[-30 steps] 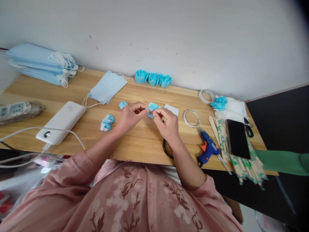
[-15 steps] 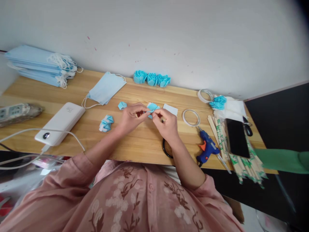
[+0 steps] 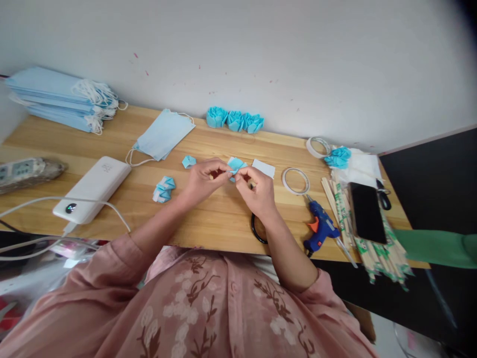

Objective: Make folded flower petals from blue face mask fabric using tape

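Observation:
A small piece of folded blue paper (image 3: 236, 164) is pinched between my two hands above the middle of the table. My left hand (image 3: 204, 180) grips its left side with thumb and finger. On the other side, my right hand (image 3: 257, 189) holds it the same way, and the fingertips nearly meet. Just left of my left hand lies a single folded blue piece (image 3: 189, 161). Nearer me is a small group of blue and white folded pieces (image 3: 164, 189). Beyond my right hand lies a pale flat sheet (image 3: 263, 168).
Three blue paper flowers (image 3: 235, 120) stand by the wall. Face masks (image 3: 164, 135) and a white power bank (image 3: 93, 190) are to the left. On the right are a tape roll (image 3: 295, 180), a blue glue gun (image 3: 321, 226), wrapped chopsticks (image 3: 383, 259) and a phone (image 3: 367, 213).
Both hands stay in almost the same place, still pinching the folded blue paper. The view has shifted very slightly; nothing on the table has been moved.

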A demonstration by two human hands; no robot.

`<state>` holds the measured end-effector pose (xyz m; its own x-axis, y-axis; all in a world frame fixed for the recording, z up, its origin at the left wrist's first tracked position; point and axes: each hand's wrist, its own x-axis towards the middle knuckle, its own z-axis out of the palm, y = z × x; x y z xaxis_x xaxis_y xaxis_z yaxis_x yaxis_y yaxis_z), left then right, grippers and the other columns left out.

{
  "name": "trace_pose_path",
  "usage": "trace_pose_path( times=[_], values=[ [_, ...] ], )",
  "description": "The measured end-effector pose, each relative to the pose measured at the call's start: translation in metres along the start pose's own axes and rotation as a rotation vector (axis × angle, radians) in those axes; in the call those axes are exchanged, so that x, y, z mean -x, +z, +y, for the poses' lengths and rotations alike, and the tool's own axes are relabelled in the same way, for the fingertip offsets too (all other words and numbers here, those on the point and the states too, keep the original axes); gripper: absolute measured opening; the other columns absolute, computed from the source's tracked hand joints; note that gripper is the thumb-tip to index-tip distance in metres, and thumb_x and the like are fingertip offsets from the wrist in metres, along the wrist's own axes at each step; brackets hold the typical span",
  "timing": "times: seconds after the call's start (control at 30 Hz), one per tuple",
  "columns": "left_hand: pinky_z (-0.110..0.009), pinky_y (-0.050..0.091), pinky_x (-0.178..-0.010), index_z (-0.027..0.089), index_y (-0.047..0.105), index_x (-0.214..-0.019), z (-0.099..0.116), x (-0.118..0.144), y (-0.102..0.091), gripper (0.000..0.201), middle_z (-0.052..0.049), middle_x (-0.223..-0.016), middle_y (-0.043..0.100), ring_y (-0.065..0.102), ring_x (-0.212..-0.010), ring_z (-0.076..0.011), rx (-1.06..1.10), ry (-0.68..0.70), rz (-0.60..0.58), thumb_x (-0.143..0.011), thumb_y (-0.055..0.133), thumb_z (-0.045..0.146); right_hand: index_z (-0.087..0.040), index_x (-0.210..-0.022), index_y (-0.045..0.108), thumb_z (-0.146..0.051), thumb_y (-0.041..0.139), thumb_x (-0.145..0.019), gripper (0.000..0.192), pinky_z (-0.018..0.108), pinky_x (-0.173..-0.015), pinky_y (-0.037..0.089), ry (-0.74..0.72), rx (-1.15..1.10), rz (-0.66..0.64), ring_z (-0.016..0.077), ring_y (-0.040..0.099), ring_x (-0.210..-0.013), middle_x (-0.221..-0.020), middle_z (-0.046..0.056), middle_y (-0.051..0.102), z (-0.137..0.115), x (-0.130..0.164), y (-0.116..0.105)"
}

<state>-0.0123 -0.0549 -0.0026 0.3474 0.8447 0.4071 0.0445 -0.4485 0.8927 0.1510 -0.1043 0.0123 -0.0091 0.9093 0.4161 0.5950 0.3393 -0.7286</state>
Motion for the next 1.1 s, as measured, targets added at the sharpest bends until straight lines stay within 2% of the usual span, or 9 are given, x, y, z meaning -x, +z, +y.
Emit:
trace_pose_path(
  times=[0.4, 0.67, 0.77, 0.9, 0.93, 1.0, 1.1],
  values=[
    [-0.025, 0.044, -0.063, 0.017, 0.069, -0.075, 0.0007, -0.0011, -0.0003, 0.012, -0.001, -0.072, 0.068, 0.057, -0.065, -0.0109, 0.125, -0.172, -0.039, -0.080, 0.068, 0.028, -0.021, -0.071, 0.056, -0.020, 0.054, -0.085, 0.014, 0.027, -0.067, 0.043, 0.009, -0.028, -0.020, 0.0129, 0.054, -0.064, -0.068, -0.001, 0.062, -0.0011, 0.0004, -0.0017],
    [-0.023, 0.041, -0.059, 0.016, 0.066, -0.075, 0.0007, -0.0007, 0.0022, 0.015, -0.001, -0.070, 0.065, 0.054, -0.063, -0.0097, 0.103, -0.154, -0.025, -0.079, 0.070, 0.030, -0.021, -0.071, 0.057, -0.020, 0.054, -0.086, 0.016, 0.027, -0.066, 0.042, -0.034, 0.001, -0.011, 0.0127, 0.052, -0.063, -0.066, -0.002, 0.059, -0.0004, 0.0003, -0.0005],
    [-0.023, 0.041, -0.057, 0.017, 0.064, -0.071, 0.0009, -0.0016, 0.0010, 0.018, 0.001, -0.065, 0.063, 0.052, -0.060, -0.0095, 0.112, -0.169, -0.009, -0.081, 0.067, 0.032, -0.021, -0.077, 0.061, -0.022, 0.053, -0.089, 0.015, 0.029, -0.069, 0.044, -0.051, -0.030, -0.030, 0.0134, 0.055, -0.066, -0.073, 0.000, 0.064, -0.0022, 0.0019, -0.0026],
    [-0.024, 0.042, -0.057, 0.017, 0.063, -0.072, 0.0024, -0.0027, -0.0012, 0.022, 0.001, -0.063, 0.062, 0.051, -0.058, -0.0095, 0.137, -0.185, -0.047, -0.082, 0.067, 0.037, -0.022, -0.086, 0.061, -0.026, 0.055, -0.090, 0.008, 0.032, -0.077, 0.049, -0.018, -0.067, 0.144, 0.0161, 0.061, -0.078, -0.083, 0.002, 0.066, -0.0009, 0.0028, -0.0050],
    [-0.024, 0.042, -0.057, 0.017, 0.064, -0.072, 0.0028, -0.0027, -0.0013, 0.022, 0.001, -0.064, 0.063, 0.051, -0.057, -0.0094, 0.138, -0.187, -0.054, -0.082, 0.067, 0.037, -0.023, -0.091, 0.061, -0.027, 0.057, -0.089, 0.006, 0.033, -0.081, 0.050, -0.008, -0.081, 0.151, 0.0168, 0.062, -0.083, -0.087, 0.002, 0.067, -0.0001, 0.0025, -0.0048],
    [-0.024, 0.042, -0.057, 0.017, 0.064, -0.072, 0.0036, -0.0025, -0.0011, 0.021, 0.000, -0.065, 0.063, 0.051, -0.058, -0.0093, 0.136, -0.193, -0.065, -0.082, 0.067, 0.036, -0.024, -0.102, 0.060, -0.027, 0.061, -0.086, 0.016, 0.034, -0.085, 0.050, 0.005, -0.121, 0.089, 0.0173, 0.063, -0.089, -0.094, 0.003, 0.068, 0.0012, 0.0018, -0.0035],
    [-0.023, 0.042, -0.058, 0.016, 0.065, -0.072, 0.0038, -0.0013, 0.0005, 0.020, 0.000, -0.067, 0.065, 0.053, -0.060, -0.0097, 0.127, -0.203, -0.070, -0.082, 0.066, 0.034, -0.024, -0.109, 0.059, -0.024, 0.061, -0.085, 0.024, 0.033, -0.084, 0.051, 0.012, -0.143, 0.003, 0.0151, 0.063, -0.083, -0.087, 0.000, 0.067, 0.0015, 0.0012, -0.0005]
  ],
)
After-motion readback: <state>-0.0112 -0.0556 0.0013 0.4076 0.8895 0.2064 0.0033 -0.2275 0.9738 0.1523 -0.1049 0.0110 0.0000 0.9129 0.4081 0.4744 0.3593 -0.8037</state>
